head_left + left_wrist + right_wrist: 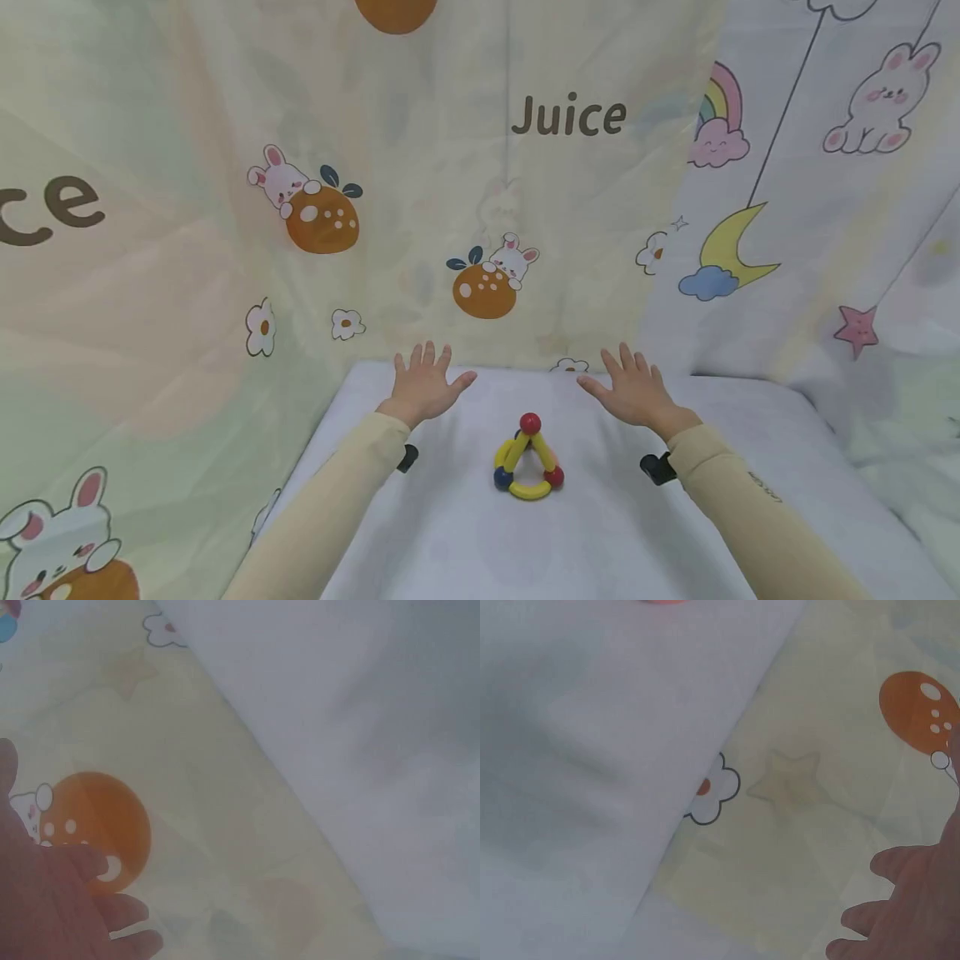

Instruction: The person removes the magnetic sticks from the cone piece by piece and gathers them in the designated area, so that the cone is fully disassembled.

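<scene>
A small pyramid-like construction of yellow rods and coloured balls stands on the white table in the head view. One red ball tops it, with a blue ball and another red ball at its front corners and a curved yellow rod between them. My left hand is spread with straight fingers, up and to the left of the construction, holding nothing. My right hand is likewise spread, up and to its right. In the wrist views, the left hand and right hand show at the frame edges, apart from any object.
The white-covered table ends at a printed curtain behind it, with rabbits, oranges and the word Juice. More printed cloth hangs on the right. Dark straps sit at both wrists.
</scene>
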The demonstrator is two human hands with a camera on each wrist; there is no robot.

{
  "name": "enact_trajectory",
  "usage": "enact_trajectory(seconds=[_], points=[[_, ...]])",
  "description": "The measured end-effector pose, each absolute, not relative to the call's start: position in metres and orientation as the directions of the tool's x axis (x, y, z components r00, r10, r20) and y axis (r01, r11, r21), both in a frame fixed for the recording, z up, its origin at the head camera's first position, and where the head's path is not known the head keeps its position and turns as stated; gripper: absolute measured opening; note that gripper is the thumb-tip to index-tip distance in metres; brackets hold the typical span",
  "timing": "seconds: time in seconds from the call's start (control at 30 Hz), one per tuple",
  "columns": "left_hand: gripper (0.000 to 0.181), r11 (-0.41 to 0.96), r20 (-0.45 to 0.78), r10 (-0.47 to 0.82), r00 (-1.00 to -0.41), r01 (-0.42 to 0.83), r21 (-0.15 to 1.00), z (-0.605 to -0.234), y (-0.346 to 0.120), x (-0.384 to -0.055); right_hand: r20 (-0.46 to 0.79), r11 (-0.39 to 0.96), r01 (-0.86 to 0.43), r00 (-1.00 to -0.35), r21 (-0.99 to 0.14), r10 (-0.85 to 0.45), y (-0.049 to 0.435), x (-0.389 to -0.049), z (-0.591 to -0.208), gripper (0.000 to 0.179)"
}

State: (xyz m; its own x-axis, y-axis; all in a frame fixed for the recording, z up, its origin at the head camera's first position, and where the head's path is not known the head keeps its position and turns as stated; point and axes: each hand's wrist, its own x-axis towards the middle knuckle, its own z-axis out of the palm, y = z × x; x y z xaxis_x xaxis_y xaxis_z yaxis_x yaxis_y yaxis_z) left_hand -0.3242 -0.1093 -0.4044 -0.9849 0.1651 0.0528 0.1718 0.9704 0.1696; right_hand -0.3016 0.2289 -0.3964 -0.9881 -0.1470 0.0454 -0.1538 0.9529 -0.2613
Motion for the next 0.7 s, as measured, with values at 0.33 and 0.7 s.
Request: enact_trajectory(seconds=[0.33,0.7], points=[[0.089,0.966,0.094,0.183,-0.979,0.197,0.169,-0.405,-0.103,-0.317,0.062,0.956,-0.147,-0.989,-0.253,-0.136,0.225,-0.294,-0.395,0.093],[0.09,0.965,0.111,0.202,-0.973,0.217,0.146,-0.439,-0.099,-0.3,0.111,0.961,-0.157,-0.985,-0.226,-0.135,0.206,-0.267,-0.415,0.095]])
